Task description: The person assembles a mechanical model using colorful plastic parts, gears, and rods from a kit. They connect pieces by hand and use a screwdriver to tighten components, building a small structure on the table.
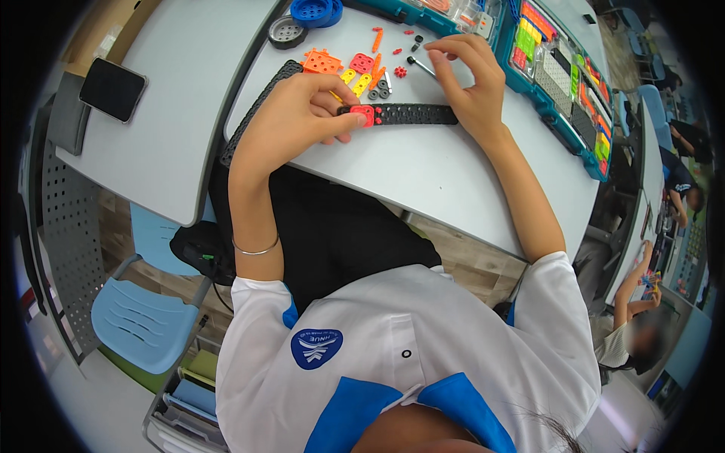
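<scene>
My left hand [298, 113] pinches a red perforated piece [362, 115] between thumb and fingers. Small red pegs join this piece to a long black perforated beam [419, 114], which lies along the white table's near side. The beam's right end passes by my right wrist. My right hand [476, 79] is over the loose parts, thumb and forefinger tips brought together; anything between them is too small to make out. Close to that thumb is a thin grey rod [424, 68] with a black end. A small red gear [400, 72] lies left of the rod.
An orange plate [321, 61], yellow strips [362, 84] and small dark rings [378, 91] lie beyond my left hand. Blue wheels [313, 10] and a grey wheel [287, 32] are at the far left. Teal sorting cases [545, 106] line the right. A phone [113, 89] rests on another table.
</scene>
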Demonstrator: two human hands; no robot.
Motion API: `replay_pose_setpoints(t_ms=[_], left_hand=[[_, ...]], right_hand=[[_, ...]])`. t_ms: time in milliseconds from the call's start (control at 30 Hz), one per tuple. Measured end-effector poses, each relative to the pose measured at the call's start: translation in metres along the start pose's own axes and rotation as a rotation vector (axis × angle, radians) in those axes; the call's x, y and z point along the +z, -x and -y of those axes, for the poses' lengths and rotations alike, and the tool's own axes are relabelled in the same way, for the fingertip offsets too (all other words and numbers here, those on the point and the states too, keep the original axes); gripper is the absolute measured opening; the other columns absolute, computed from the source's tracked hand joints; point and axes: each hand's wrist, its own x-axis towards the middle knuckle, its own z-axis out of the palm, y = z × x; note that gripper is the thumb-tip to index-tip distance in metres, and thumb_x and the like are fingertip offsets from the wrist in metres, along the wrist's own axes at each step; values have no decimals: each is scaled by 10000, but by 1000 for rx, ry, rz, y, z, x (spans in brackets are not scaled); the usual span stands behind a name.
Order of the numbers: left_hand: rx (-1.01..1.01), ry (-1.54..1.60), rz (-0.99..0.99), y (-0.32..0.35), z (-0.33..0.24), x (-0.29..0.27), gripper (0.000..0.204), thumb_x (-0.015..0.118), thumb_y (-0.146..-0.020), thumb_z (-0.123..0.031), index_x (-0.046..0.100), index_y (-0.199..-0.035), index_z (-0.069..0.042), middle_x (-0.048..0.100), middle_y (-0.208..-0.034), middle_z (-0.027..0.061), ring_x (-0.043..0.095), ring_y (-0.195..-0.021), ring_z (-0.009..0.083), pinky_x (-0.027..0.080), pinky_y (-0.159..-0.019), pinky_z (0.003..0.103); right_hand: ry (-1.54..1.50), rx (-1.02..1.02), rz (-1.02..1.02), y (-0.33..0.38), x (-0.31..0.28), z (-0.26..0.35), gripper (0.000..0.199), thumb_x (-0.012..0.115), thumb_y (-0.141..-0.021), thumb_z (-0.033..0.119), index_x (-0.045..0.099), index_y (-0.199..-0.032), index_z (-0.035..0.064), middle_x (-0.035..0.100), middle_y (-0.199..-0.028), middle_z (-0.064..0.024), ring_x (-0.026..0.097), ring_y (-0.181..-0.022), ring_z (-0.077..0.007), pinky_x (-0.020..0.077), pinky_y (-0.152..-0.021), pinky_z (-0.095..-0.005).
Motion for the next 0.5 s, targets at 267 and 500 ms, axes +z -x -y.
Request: replay_pose_setpoints(t_ms=[267,500], left_hand=[[-13,59,130,3,4,-14,243,785,-851,-174,668,-930,25,698,-702,67,700,-629,125,531,-569,233],[-14,106,192,4,10,-19,253,780,-873,-194,645,-961,1,702,-741,64,690,-639,110,525,-583,211]], right_hand=[[-68,-122,450,-23,26,33,136,775,-820,131,759,-948,88,652,-992,-39,592,-976,-234,491,-843,-375],[-73,-5,607,-26,16,41,131,749,-846,77,692,-962,61,609,-999,-56,535,-912,-212,475,-797,-337]])
